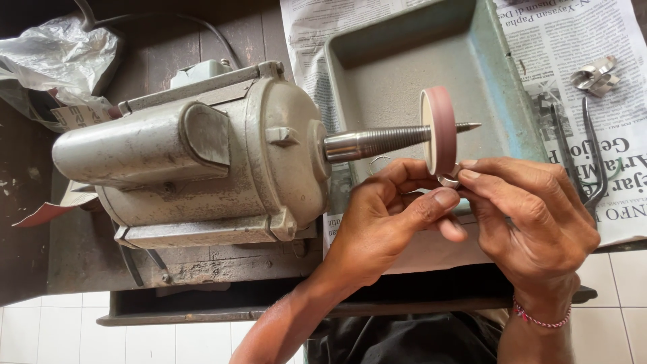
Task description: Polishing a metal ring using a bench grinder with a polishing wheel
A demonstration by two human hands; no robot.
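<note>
Both hands pinch one small silver ring [448, 179] and hold it against the lower rim of the pink polishing wheel [439, 129], just above the fingertips. Left hand [394, 209]: thumb and forefinger closed narrow on the ring's left side, other fingers curled under. Right hand [532, 216]: thumb and forefinger closed on the ring's right side, wrist w/ red bead bracelet [541, 317]. The wheel sits on a tapered threaded spindle [381, 141] running left from the hands into the grey motor [195, 158]; whether the wheel is turning cannot be told. Recommended practice, as judgement: keep contact light and at the rim's lower edge, so any grab throws the workpiece down into the metal tray [499, 87] directly behind the wheel, not toward the operator. Keep fingertips behind the contact line; the pointed spindle tip is just above the right hand. Rotate the ring in small increments w/ both thumbs for an even finish. More ring pieces [596, 74] and dark tongs [586, 155] lie on newspaper [573, 34] above and right of the right hand, on the desk [81, 249]; a plastic bag [54, 54] lies far left.
</note>
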